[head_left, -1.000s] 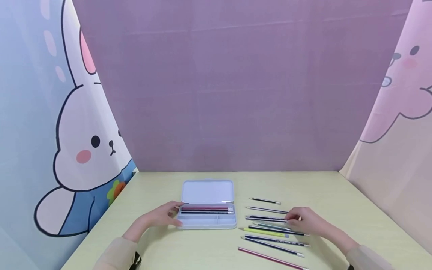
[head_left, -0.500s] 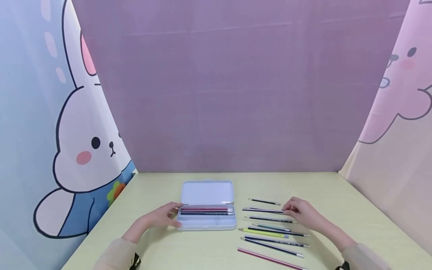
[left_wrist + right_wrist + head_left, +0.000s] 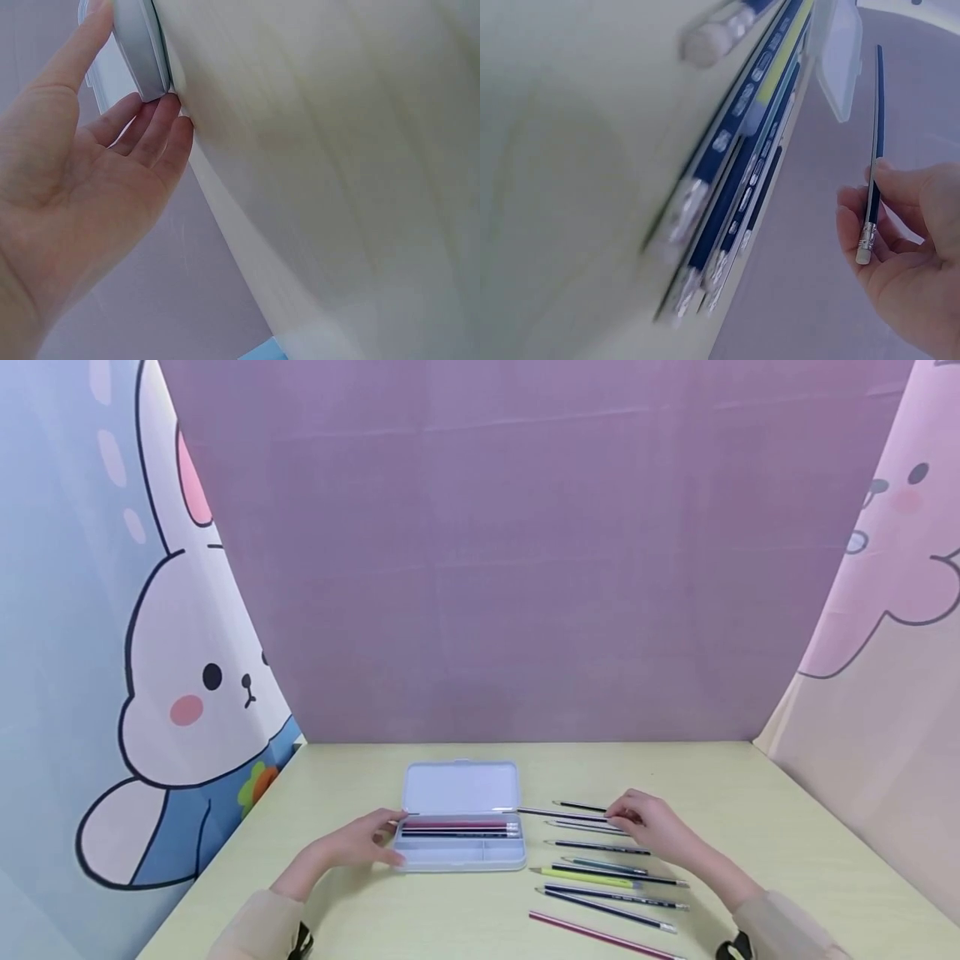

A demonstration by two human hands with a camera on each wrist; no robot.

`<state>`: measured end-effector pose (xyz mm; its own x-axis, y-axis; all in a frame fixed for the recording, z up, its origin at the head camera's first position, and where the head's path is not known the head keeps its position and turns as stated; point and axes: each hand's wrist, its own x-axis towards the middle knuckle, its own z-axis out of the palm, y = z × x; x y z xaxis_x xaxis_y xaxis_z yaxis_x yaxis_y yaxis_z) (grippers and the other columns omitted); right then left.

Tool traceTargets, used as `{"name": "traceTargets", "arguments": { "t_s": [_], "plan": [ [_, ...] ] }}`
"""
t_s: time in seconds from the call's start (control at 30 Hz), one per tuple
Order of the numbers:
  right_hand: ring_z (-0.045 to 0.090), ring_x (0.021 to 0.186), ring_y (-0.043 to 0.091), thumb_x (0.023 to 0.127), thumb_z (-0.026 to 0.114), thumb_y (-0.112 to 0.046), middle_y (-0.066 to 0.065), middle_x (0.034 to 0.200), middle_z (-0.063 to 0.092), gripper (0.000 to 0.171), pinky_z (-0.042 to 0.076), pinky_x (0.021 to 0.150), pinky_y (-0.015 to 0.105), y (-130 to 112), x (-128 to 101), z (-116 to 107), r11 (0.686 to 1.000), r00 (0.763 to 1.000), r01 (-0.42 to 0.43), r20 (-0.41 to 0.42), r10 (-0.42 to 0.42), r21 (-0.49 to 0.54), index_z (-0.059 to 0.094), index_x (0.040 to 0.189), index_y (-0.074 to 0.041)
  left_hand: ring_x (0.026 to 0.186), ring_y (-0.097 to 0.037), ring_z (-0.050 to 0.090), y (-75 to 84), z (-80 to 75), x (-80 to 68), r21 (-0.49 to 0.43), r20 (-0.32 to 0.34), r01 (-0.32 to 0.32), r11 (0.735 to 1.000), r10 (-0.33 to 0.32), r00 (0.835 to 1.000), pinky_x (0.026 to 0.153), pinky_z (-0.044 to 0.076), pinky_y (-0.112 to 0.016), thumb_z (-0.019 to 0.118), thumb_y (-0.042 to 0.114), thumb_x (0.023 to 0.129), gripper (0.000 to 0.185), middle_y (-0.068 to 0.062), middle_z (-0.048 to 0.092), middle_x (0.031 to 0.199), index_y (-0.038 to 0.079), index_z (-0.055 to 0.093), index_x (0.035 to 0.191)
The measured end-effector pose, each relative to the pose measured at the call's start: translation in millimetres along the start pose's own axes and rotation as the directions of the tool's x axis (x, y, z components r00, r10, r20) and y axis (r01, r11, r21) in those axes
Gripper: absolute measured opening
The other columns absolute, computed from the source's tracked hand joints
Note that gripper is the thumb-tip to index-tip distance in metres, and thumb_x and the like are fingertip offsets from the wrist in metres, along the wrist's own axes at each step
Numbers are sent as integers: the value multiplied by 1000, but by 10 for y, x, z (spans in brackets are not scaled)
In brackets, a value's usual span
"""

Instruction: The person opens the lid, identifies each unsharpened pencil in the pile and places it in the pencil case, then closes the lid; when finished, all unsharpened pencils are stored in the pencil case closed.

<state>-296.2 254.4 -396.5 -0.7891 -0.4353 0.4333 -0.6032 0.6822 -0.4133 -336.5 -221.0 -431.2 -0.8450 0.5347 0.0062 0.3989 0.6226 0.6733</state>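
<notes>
left hand: rests at the left end of the open pale-blue plastic pencil case; thumb on the end wall, fingers loosely bent against its lower edge; grips nothing else. Left wrist view shows the same, fingers under the case corner.
pencil case: sits on the pale yellow-green counter, lid flipped back flat. Far long compartment holds a pink pencil and a couple of dark ones, lying lengthwise. Near compartment contents can't tell.
right hand: pinches a dark blue pencil with a white eraser end near its eraser end, between thumb and fingertips. Pencil is lifted off the counter, tip pointing left, just short of the case's right edge.
loose pencils: row on the counter right of the case, roughly parallel, running left-right; mostly dark blue, one lime-green, one pink nearest the viewer. All clear of the right hand except the two far ones, partly hidden behind it.
</notes>
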Motion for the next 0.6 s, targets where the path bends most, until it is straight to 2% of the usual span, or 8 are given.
{"name": "traceTargets", "arguments": {
  "t_s": [0.2, 0.6],
  "plan": [
    [47, 69, -2, 86, 64, -3, -3, 81, 59, 6, 47, 56, 18, -71, 113, 73, 1000, 999, 24, -24, -24, 4, 68, 90, -4, 117, -40, 49, 10, -1, -6, -10, -4, -12, 1000, 12, 1000, 100, 42, -54, 76, 27, 78, 78, -25, 47, 133, -7, 38, 136],
    [48, 69, -1, 88, 63, -8, -5, 82, 58, 7, 47, 58, 18, -230, 336, 207, 1000, 999, 6, 35, -6, 23, 68, 93, -7, 117, -39, 49, 1, -6, 0, -4, -5, -3, 1000, 3, 1000, 99, 42, -54, 76, 28, 78, 77, -24, 48, 132, -6, 39, 136]
  ]
}}
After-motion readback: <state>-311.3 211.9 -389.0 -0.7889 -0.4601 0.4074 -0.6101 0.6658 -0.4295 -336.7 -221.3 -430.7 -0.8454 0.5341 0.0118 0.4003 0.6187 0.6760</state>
